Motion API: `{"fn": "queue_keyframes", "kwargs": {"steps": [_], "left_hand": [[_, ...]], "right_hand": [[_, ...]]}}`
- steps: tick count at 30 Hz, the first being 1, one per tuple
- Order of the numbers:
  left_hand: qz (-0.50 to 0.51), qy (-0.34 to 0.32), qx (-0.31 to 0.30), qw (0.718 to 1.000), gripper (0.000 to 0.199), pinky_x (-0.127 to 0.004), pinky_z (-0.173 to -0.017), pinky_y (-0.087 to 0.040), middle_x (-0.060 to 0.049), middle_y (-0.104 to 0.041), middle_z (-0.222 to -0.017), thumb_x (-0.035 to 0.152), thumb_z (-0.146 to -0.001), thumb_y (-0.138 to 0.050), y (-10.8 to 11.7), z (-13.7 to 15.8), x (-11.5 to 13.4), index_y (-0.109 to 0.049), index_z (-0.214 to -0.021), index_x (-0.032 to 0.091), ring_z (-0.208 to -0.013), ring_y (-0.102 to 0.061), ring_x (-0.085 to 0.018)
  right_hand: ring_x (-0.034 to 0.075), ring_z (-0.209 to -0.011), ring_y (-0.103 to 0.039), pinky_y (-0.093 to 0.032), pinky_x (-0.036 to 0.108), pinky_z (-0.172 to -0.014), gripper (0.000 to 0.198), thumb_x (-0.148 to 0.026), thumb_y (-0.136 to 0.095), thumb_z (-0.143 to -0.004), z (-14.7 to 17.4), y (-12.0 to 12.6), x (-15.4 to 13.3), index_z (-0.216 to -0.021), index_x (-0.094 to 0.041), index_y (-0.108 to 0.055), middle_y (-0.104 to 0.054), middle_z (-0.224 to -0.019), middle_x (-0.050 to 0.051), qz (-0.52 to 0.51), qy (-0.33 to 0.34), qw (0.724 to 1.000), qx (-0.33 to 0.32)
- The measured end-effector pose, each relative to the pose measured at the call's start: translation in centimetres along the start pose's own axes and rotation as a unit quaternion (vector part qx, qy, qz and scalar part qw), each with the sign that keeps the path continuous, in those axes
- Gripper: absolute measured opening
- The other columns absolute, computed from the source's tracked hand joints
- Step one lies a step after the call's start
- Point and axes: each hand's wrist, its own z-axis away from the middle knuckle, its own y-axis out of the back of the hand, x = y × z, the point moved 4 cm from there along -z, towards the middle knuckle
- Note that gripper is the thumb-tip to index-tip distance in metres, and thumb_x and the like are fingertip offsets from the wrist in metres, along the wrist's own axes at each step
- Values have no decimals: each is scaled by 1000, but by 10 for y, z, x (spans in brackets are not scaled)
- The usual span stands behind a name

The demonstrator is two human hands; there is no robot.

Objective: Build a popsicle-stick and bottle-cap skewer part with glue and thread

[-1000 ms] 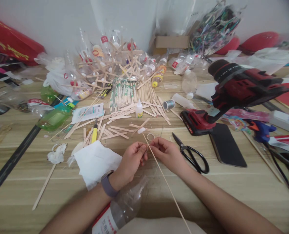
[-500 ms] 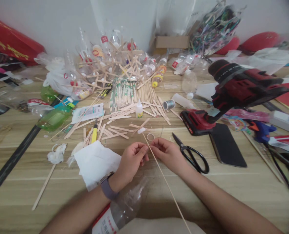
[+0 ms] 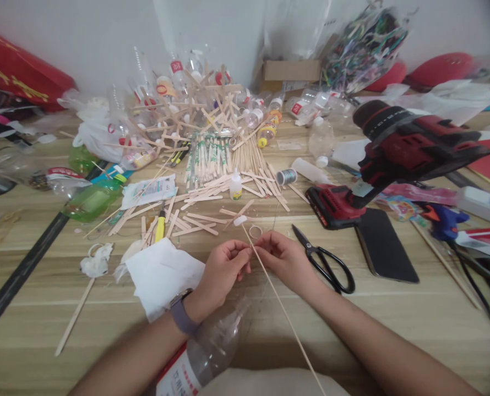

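Note:
My left hand (image 3: 229, 265) and my right hand (image 3: 281, 256) meet at the middle of the table, fingertips pinched close together. Between them runs a thin bamboo stick (image 3: 284, 312), slanting from my lap up past the fingertips, with a small white piece (image 3: 240, 220) at its far end. A faint thin wire (image 3: 275, 212) shows by my right fingers, which close on it. What my left fingertips pinch is too small to make out. Just beyond the fingers lies a small ring (image 3: 255, 231). Black-handled scissors (image 3: 331, 267) lie right of my right hand.
A clear bottle (image 3: 212, 346) lies below my left wrist. White paper (image 3: 162, 275) and a yellow-handled tool (image 3: 160, 226) are at left. Craft sticks (image 3: 199, 223), a glue bottle (image 3: 235, 186) and a wire spool (image 3: 286, 176) lie ahead. A red drill (image 3: 410, 148) and phone (image 3: 387, 245) stand right.
Almost nothing differs. My left fingertips have shifted very slightly, while the stick and my right hand keep their places.

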Motion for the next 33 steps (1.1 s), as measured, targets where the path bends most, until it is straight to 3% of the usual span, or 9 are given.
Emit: {"fn": "queue_keyframes", "kwargs": {"steps": [12, 18, 24, 33], "left_hand": [[56, 21, -32, 998, 25, -19, -43, -27, 7, -49, -50, 38, -77, -67, -4, 0, -3, -56, -71, 16, -44, -38, -6], [78, 29, -40, 996, 25, -19, -43, -26, 7, -49, -50, 38, -76, -68, -5, -1, -4, -57, -71, 16, -44, -37, -5], [84, 38, -37, 995, 26, -19, -43, -26, 7, -49, -49, 38, -73, -69, -4, -2, -4, -56, -66, 16, -43, -37, -5], [77, 42, -37, 995, 30, -20, -42, -25, 7, -48, -49, 41, -71, -71, -5, -2, -6, -55, -62, 17, -43, -37, -6]], "right_hand": [[14, -59, -50, -42, 26, -54, 6, -24, -61, -82, 6, 6, -7, -77, -22, -58, -54, -66, -1, 94, 92, 989, 63], [14, -60, -56, -47, 26, -58, 7, -21, -59, -86, 6, 5, -13, -82, -20, -65, -61, -72, 1, 156, 168, 972, 54], [18, -74, -64, -50, 30, -67, 12, -19, -55, -90, 11, 4, -18, -86, -21, -66, -68, -81, 6, 239, 238, 940, 46], [21, -75, -61, -46, 35, -70, 14, -18, -51, -92, 13, 0, -19, -81, -20, -59, -66, -77, 6, 355, 315, 879, 50]]}}
